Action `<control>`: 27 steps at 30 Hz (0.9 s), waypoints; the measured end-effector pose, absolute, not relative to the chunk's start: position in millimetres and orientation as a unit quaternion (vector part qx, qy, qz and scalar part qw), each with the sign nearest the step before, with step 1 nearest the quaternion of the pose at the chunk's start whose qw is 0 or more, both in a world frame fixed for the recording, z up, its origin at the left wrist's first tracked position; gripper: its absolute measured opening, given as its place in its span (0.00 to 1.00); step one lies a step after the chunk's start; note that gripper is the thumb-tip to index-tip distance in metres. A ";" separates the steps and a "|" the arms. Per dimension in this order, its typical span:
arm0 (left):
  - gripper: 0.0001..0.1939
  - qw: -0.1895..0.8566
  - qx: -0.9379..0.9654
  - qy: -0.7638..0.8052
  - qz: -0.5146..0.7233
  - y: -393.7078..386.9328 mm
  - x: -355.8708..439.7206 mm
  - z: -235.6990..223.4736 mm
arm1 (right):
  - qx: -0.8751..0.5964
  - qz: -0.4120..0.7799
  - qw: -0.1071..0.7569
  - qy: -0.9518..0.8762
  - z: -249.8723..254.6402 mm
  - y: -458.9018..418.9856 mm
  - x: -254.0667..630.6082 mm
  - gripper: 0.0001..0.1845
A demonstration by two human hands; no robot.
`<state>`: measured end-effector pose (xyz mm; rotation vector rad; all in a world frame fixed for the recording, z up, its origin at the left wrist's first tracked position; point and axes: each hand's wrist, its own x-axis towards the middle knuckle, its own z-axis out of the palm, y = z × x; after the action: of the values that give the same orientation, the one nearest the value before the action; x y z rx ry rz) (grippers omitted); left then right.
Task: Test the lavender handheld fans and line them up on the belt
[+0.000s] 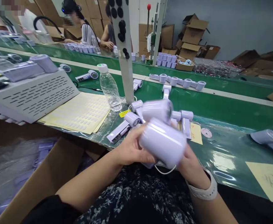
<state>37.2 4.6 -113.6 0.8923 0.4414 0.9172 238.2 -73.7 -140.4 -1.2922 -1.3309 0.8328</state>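
Observation:
A glossy lavender handheld fan, its round head toward me, is held up over the table's front edge. My left hand is closed on its left side, thumb along the bottom. Most of my right hand is behind the head; it appears closed on a fan, though its fingers are largely hidden. Just beyond is a second lavender fan, blurred by motion; which hand bears it is unclear. A white cord loops below. Close by on the table lie another fan and one more.
A clear bottle stands by a metal post. Left are sticker sheets and a slotted metal box. A green conveyor carries fans behind. A carton sits lower left. Co-workers are across the line.

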 end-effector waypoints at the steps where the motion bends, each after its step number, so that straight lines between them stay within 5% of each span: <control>1: 0.30 0.774 0.446 0.205 0.400 5.2 34.8 -115.0 | -0.498 0.419 0.533 -0.541 -142.4 -77.8 236.8 0.29; 4: 0.25 0.735 0.490 0.223 0.411 10.9 35.7 -128.0 | -0.450 0.502 0.583 -0.453 -146.4 -86.5 237.7 0.23; 12: 0.27 0.798 0.411 0.175 0.406 -0.3 54.6 -137.4 | -0.403 0.503 0.670 -0.368 -138.0 -90.1 247.2 0.13; 27: 0.21 0.793 0.471 0.131 0.364 -4.6 50.1 -139.2 | -0.396 0.574 0.635 -0.334 -150.8 -91.5 223.9 0.19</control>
<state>50.1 -4.6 -139.2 1.0128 0.2808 0.7821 223.9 -91.5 -150.8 -0.9053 -0.7625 1.3116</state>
